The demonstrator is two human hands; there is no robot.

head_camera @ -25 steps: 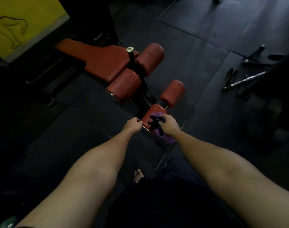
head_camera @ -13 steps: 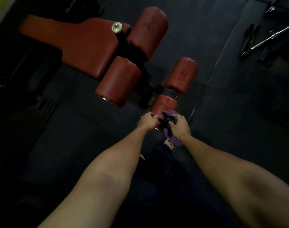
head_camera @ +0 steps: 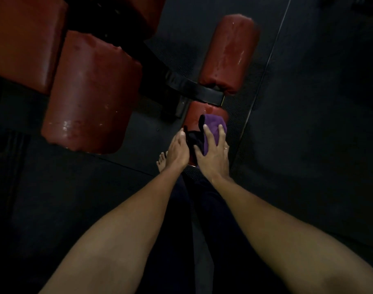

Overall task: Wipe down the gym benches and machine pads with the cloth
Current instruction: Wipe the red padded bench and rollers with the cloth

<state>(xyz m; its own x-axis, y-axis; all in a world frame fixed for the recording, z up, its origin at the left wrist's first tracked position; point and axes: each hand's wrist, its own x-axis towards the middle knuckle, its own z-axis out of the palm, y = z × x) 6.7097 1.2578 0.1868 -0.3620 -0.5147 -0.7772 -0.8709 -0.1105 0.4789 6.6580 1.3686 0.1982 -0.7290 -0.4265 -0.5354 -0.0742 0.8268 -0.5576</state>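
Right hand (head_camera: 213,154) flat, pressing purple cloth (head_camera: 213,122) on lower roller pad (head_camera: 194,111); left hand (head_camera: 178,150) rests flat beside

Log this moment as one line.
step: wiping near roller pad | right hand: presses purple cloth on it | left hand: at pad's left side, grip unclear

One wide-angle camera worn on the person's head looks steeply down along both forearms, close above the left hand (head_camera: 178,150) and right hand (head_camera: 213,154) at a red roller pad (head_camera: 194,112), with dark floor mat (head_camera: 308,124) around.
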